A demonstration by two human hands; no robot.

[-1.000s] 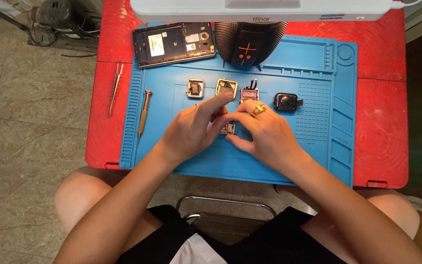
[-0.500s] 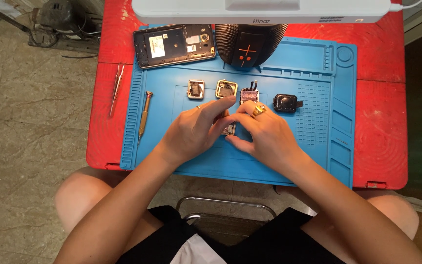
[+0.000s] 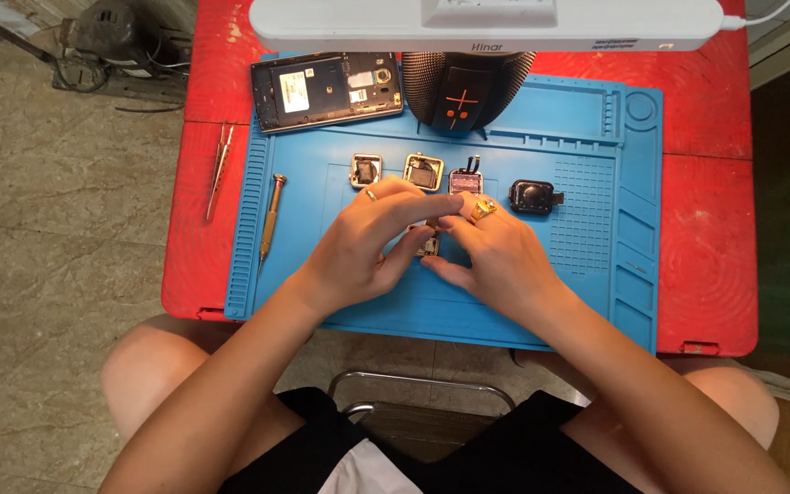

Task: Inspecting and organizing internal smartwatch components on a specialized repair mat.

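Both hands are meeting over the middle of a blue work mat [image 3: 322, 284] that is lying on a red bench [image 3: 706, 265]. The left hand [image 3: 368, 242] is curling its fingers [image 3: 418, 209] inward, and the right hand [image 3: 496, 256], wearing a gold ring [image 3: 482, 210], is pressing in from the other side. Between their fingertips they are pinching a small metal-framed part [image 3: 429, 242], which is sitting just above the mat; most of it is hidden by the fingers, so its exact shape cannot be told.

Just beyond the hands, a row of small pieces is lying on the mat: a square gold-rimmed frame [image 3: 366, 170] at the left, a second similar frame [image 3: 423, 171] beside it, a pinkish module with a thin cable [image 3: 464, 179], and a black rounded piece [image 3: 533, 196] at the right, well apart from the fingers.

A slim screwdriver [image 3: 272, 215] is resting along the mat's left edge, and tweezers [image 3: 219, 169] are lying on the bench just left of the mat. At the far side an opened phone [image 3: 326, 90] is lying back-up, next to a dark rounded speaker-like object [image 3: 461, 87]. A white lamp bar [image 3: 486, 23] is stretching across the far edge of the view.
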